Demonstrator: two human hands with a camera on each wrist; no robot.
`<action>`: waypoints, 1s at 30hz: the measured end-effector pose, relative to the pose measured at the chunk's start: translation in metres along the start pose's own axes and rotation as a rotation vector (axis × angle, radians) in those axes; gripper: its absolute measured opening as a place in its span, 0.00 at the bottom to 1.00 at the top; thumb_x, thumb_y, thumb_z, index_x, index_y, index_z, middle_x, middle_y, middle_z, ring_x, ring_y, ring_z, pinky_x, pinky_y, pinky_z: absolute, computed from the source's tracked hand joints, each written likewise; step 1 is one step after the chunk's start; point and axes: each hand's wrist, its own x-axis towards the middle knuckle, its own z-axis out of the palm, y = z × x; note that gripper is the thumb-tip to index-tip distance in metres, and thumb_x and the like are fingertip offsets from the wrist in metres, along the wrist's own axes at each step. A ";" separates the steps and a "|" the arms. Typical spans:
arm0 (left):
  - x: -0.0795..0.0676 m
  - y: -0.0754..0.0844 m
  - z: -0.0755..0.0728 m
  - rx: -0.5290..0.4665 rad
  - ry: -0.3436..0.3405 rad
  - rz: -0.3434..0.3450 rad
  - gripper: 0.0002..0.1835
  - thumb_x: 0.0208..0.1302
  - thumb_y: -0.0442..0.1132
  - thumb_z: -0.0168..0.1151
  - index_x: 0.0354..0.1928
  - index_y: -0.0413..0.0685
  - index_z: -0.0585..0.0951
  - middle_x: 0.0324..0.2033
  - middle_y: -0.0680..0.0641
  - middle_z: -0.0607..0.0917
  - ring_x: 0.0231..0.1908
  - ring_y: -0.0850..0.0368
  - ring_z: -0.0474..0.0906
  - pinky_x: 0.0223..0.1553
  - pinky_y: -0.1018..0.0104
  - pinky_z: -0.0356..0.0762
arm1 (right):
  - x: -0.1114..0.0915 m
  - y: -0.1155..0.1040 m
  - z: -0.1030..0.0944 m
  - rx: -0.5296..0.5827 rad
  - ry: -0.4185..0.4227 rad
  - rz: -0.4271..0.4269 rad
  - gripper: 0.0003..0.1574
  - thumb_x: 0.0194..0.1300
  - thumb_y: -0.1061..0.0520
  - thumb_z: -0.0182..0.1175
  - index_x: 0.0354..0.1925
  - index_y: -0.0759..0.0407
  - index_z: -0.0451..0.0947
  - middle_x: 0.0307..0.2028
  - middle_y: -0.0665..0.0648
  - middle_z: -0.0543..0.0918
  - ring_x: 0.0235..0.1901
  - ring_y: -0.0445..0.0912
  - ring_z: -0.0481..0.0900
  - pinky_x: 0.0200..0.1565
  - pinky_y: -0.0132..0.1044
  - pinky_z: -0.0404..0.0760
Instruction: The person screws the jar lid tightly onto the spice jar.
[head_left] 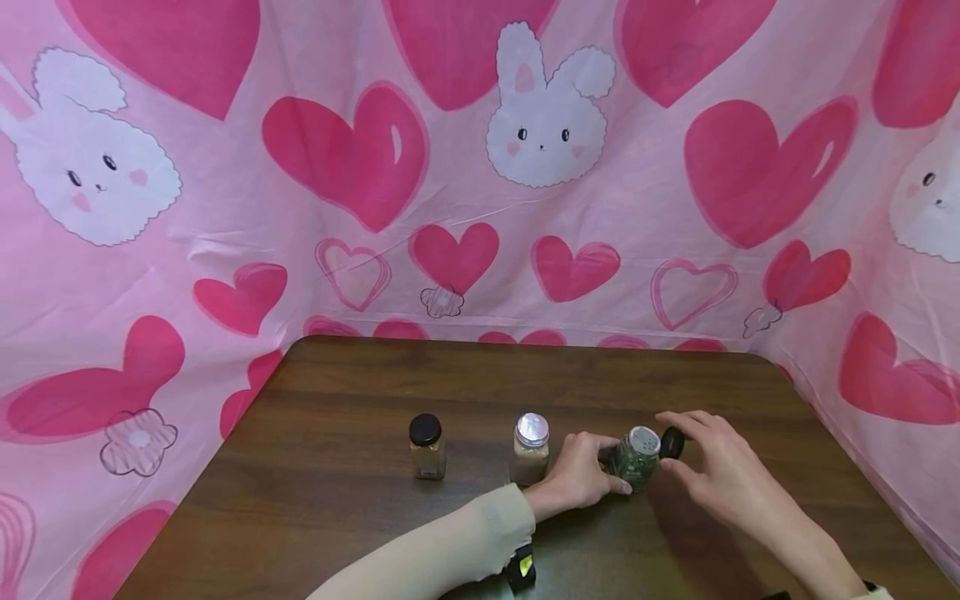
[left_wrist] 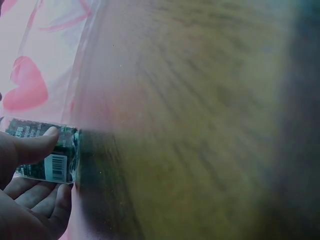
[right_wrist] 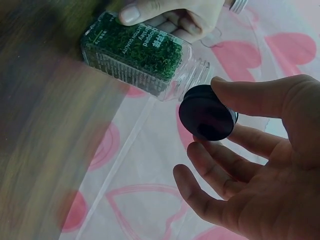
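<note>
My left hand (head_left: pixel 577 473) grips a clear glass jar of chopped parsley (head_left: pixel 635 462), thumb on one side and fingers on the other. The jar is tilted a little, and its silvery, holed shaker top (head_left: pixel 644 441) is uncovered. Between thumb and fingers, my right hand (head_left: pixel 723 467) pinches a round black lid (head_left: pixel 671 443) just right of the jar's mouth. In the right wrist view the lid (right_wrist: pixel 207 114) overlaps the threaded neck of the jar (right_wrist: pixel 145 52). A barcode on the jar (left_wrist: pixel 62 165) faces the left wrist camera.
Left of my left hand stands a jar with a silver top (head_left: pixel 531 446) and pale contents. Farther left is a black-capped jar (head_left: pixel 427 446) with brownish contents. All are on a dark wooden table (head_left: pixel 360 392), with a pink heart-patterned cloth (head_left: pixel 465 200) hanging behind and at both sides.
</note>
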 end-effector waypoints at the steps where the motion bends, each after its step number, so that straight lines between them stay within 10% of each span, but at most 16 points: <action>1: 0.000 0.000 0.000 -0.002 -0.001 0.001 0.29 0.47 0.35 0.88 0.55 0.47 0.90 0.42 0.58 0.91 0.42 0.73 0.82 0.44 0.78 0.76 | 0.000 0.000 0.000 -0.004 0.005 -0.005 0.37 0.43 0.67 0.84 0.54 0.63 0.84 0.45 0.58 0.85 0.47 0.59 0.82 0.46 0.61 0.78; 30: 0.001 -0.001 -0.001 -0.016 -0.011 0.010 0.28 0.47 0.35 0.88 0.54 0.47 0.90 0.41 0.58 0.91 0.41 0.74 0.82 0.44 0.78 0.77 | 0.006 -0.003 0.009 0.029 0.019 -0.020 0.40 0.44 0.67 0.84 0.57 0.62 0.83 0.45 0.55 0.85 0.44 0.53 0.85 0.42 0.54 0.83</action>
